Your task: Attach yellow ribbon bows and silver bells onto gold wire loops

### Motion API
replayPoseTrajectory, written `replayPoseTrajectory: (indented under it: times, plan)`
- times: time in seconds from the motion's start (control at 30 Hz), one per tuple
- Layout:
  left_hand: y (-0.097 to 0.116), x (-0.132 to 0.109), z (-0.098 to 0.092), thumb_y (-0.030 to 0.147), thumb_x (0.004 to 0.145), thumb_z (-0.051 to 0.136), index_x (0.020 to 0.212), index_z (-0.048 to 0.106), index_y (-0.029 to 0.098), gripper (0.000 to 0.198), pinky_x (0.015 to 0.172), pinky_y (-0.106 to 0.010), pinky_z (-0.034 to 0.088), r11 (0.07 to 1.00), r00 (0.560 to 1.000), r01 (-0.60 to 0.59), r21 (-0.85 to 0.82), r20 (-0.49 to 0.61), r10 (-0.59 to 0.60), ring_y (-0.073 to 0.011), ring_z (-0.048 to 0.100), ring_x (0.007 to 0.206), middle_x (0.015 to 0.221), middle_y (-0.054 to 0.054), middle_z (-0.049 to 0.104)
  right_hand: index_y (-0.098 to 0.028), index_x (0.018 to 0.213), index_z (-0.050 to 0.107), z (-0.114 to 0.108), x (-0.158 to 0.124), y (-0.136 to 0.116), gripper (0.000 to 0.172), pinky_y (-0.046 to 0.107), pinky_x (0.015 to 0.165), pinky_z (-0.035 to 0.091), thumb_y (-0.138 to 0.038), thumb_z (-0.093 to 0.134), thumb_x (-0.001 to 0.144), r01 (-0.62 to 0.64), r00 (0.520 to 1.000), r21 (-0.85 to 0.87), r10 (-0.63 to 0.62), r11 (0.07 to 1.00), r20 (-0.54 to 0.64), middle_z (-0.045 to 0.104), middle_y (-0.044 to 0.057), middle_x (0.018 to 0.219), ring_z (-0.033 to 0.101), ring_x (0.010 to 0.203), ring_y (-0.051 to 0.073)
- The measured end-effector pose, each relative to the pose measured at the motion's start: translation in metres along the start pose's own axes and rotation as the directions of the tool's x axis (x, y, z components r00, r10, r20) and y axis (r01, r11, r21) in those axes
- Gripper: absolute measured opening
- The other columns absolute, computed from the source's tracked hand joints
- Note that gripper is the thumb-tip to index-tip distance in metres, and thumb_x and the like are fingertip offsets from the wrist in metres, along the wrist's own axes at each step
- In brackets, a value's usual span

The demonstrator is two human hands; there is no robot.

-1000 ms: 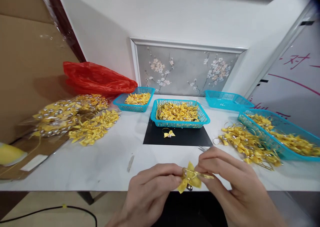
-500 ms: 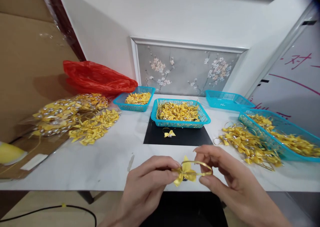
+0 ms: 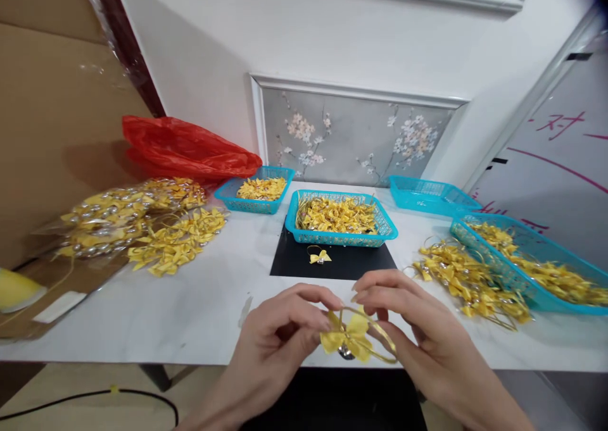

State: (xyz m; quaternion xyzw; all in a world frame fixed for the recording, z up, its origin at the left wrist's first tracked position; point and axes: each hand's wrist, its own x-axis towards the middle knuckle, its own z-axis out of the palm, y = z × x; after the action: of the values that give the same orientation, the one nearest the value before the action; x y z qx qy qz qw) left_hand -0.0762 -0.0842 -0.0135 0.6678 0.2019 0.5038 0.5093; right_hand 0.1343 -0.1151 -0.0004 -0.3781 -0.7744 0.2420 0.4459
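Note:
Between my two hands, above the front edge of the table, is a yellow ribbon bow (image 3: 349, 337) with a gold elastic loop and a shiny bead beneath it. My left hand (image 3: 285, 336) is closed, its thumb and index finger pinching the bow's left side. My right hand (image 3: 413, 330) has its fingers curled around the loop's right side, and the thumb lies against the band. Another bow (image 3: 320, 257) with a loop lies on the black mat (image 3: 294, 261), in front of a blue basket (image 3: 342, 238) filled with similar bows.
Loose bows (image 3: 470, 279) lie at right beside a long blue basket (image 3: 522, 273) of bows. At left are another bow pile (image 3: 178, 241), bagged beaded bows (image 3: 104, 222) and a red plastic bag (image 3: 190, 149). A blue basket (image 3: 254, 207) and a further blue basket (image 3: 432, 197) stand at the back.
The bow has turned and tilted, and its loop now slants down to the right with the bead more exposed. My right hand has moved left, closer to the bow.

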Motion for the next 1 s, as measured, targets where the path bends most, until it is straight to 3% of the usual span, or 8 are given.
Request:
replayPoseTrajectory:
  times: [0.1,0.2,0.33,0.43,0.53,0.67,0.8,1.0]
  plan:
    - [0.000,0.003,0.006,0.018,0.085,0.067,0.081,0.072,0.021,0.007,0.063,-0.018,0.056,0.899,0.965,0.254,-0.357,0.031,-0.260,-0.0099,0.068,0.069,0.088,-0.001,0.070,-0.038,0.118,0.054,0.001,0.002,0.002,0.033,0.023,0.078,0.047,-0.014,0.050,0.094,-0.063,0.998,0.058,0.064,0.996,-0.020,0.054,0.000,0.113,0.055,0.093,0.013]
    - [0.002,0.006,0.011,0.020,0.080,0.074,0.077,0.072,0.017,0.005,0.057,-0.016,0.056,0.768,0.904,0.390,-0.508,0.051,-0.425,-0.0106,0.070,0.063,0.075,-0.002,0.073,-0.037,0.121,0.052,0.000,0.004,0.007,0.032,0.024,0.074,0.048,-0.018,0.044,0.097,-0.118,0.992,0.144,0.124,0.983,-0.037,0.056,0.000,0.108,0.056,0.085,0.013]
    - [0.006,0.008,0.012,0.022,0.075,0.079,0.075,0.070,0.013,0.013,0.051,-0.016,0.055,0.683,0.860,0.450,-0.576,0.073,-0.504,-0.0102,0.068,0.053,0.062,-0.003,0.071,-0.038,0.129,0.047,-0.002,0.008,0.010,0.039,0.025,0.072,0.048,-0.018,0.048,0.095,-0.148,0.987,0.212,0.159,0.966,-0.032,0.055,0.002,0.116,0.055,0.083,0.013]
    - [0.007,0.007,0.009,0.021,0.074,0.079,0.076,0.070,0.012,0.013,0.049,-0.016,0.055,0.605,0.837,0.480,-0.635,0.124,-0.534,-0.0078,0.063,0.048,0.058,-0.002,0.068,-0.035,0.129,0.048,-0.003,0.011,0.006,0.042,0.025,0.068,0.048,-0.018,0.055,0.091,-0.157,0.987,0.278,0.162,0.948,0.007,0.058,0.002,0.103,0.055,0.079,0.014]
    - [0.008,0.006,0.008,0.014,0.074,0.079,0.079,0.071,0.012,0.010,0.050,-0.014,0.054,0.473,0.801,0.488,-0.734,0.161,-0.577,-0.0061,0.062,0.050,0.061,-0.002,0.068,-0.030,0.119,0.058,-0.002,0.017,-0.001,0.034,0.024,0.063,0.046,-0.017,0.061,0.088,-0.126,0.991,0.314,0.132,0.941,0.004,0.056,0.000,0.089,0.056,0.075,0.013]
    - [0.011,0.005,0.015,-0.003,0.072,0.073,0.084,0.071,0.010,0.018,0.050,-0.011,0.054,0.290,0.794,0.405,-0.867,0.175,-0.583,-0.0046,0.063,0.053,0.062,-0.001,0.067,-0.026,0.106,0.065,0.002,0.030,-0.013,0.028,0.024,0.068,0.049,-0.010,0.065,0.083,-0.037,0.997,0.303,0.056,0.952,-0.052,0.059,0.002,0.102,0.058,0.080,0.013]
    - [0.018,0.008,0.025,-0.009,0.070,0.070,0.082,0.068,0.005,0.018,0.047,-0.007,0.053,0.158,0.781,0.351,-0.923,0.195,-0.593,-0.0045,0.064,0.054,0.066,-0.005,0.068,-0.021,0.089,0.068,0.003,0.040,-0.025,0.019,0.023,0.065,0.048,-0.005,0.063,0.082,0.046,0.997,0.201,-0.032,0.979,-0.075,0.062,0.000,0.088,0.059,0.078,0.013]
    - [0.020,0.006,0.027,-0.009,0.071,0.067,0.083,0.059,0.007,0.022,0.044,-0.005,0.051,-0.051,0.770,0.264,-0.963,0.242,-0.590,-0.0057,0.064,0.052,0.064,-0.004,0.065,-0.026,0.112,0.064,-0.012,0.048,-0.018,0.036,0.028,0.086,0.048,-0.006,0.066,0.082,0.096,0.984,0.258,-0.131,0.961,0.119,0.063,0.002,0.114,0.058,0.105,0.017]
